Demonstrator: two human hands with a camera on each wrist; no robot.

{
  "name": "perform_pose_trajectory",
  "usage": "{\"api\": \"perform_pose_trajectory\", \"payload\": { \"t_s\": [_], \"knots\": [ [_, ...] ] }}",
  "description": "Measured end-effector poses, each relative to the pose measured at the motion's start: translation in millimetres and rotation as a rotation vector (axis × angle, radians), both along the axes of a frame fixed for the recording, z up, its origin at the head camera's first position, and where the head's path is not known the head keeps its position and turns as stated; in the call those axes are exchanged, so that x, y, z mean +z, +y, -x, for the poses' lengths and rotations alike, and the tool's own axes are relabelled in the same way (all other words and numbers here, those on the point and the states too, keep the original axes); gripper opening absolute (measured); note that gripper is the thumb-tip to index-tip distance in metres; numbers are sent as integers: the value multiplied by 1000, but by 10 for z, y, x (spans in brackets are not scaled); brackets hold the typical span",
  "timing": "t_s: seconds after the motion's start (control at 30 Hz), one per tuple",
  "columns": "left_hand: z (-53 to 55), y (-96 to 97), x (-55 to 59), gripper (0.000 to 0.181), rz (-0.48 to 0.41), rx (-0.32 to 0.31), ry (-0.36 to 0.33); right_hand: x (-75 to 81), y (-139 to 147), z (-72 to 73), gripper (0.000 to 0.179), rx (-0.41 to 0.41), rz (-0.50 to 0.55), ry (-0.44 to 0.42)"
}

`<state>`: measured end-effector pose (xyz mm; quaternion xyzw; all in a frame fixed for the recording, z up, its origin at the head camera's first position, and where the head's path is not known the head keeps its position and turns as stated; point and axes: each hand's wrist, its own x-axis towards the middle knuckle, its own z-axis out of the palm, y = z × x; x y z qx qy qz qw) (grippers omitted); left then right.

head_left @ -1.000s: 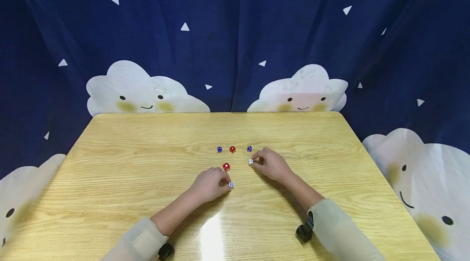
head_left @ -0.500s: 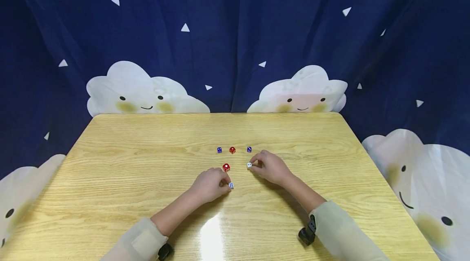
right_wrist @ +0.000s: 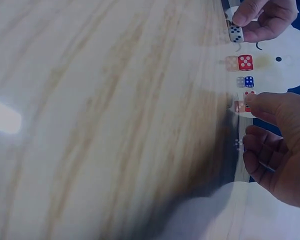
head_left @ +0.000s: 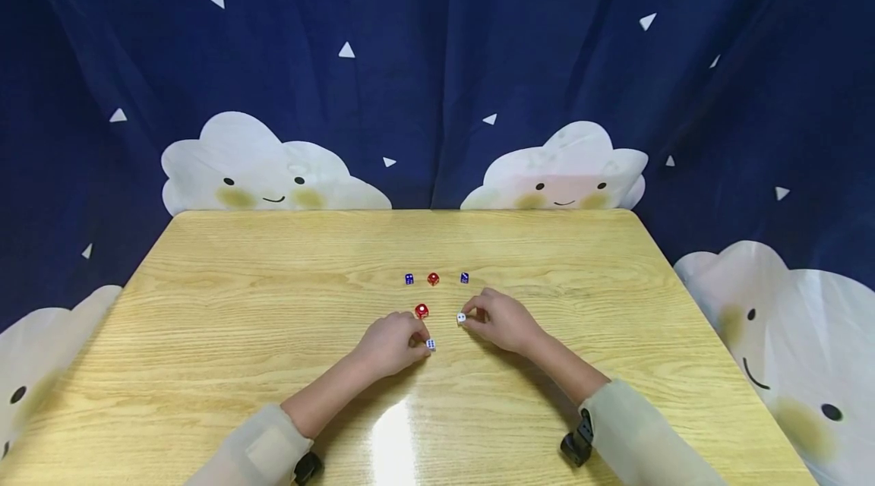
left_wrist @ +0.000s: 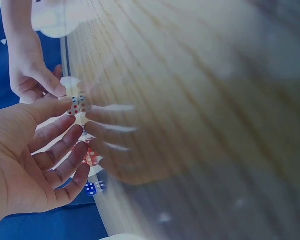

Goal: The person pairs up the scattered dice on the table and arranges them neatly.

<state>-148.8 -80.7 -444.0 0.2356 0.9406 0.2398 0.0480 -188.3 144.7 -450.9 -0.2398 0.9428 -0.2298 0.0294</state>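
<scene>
My left hand [head_left: 391, 343] pinches a white die [head_left: 430, 345], its top face marked with blue pips, between thumb and finger low at the table. In the left wrist view that white die [left_wrist: 73, 106] sits at the fingertips, the other fingers loosely bent below. To its right, my right hand [head_left: 503, 319] grips a second white die [head_left: 461, 317] by thumb and forefinger. A larger red die [head_left: 421, 310] lies just beyond the left fingertips. In the right wrist view the thumb of my right hand [right_wrist: 285, 145] largely hides what it pinches.
Farther back, a blue die [head_left: 409, 279], a smaller red die [head_left: 434, 279] and another blue die [head_left: 465, 277] stand in a loose row on the wooden table [head_left: 273, 281]. A dark blue curtain [head_left: 410, 76] with clouds hangs behind the table's back edge.
My right hand has drawn its white die nearer to me and slightly left, away from the right-hand blue die. The left hand keeps its place on the other white die.
</scene>
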Motion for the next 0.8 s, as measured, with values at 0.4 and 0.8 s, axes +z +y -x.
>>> {"api": "perform_pose_trajectory", "payload": {
  "t_s": [0.4, 0.8],
  "knots": [
    [7, 2, -17, 15, 13, -7, 21, 23, -15, -98, 16, 55, 7, 16],
    [3, 6, -8, 15, 14, -8, 14, 10, -84, -176, 17, 94, 0, 6]
  ]
}}
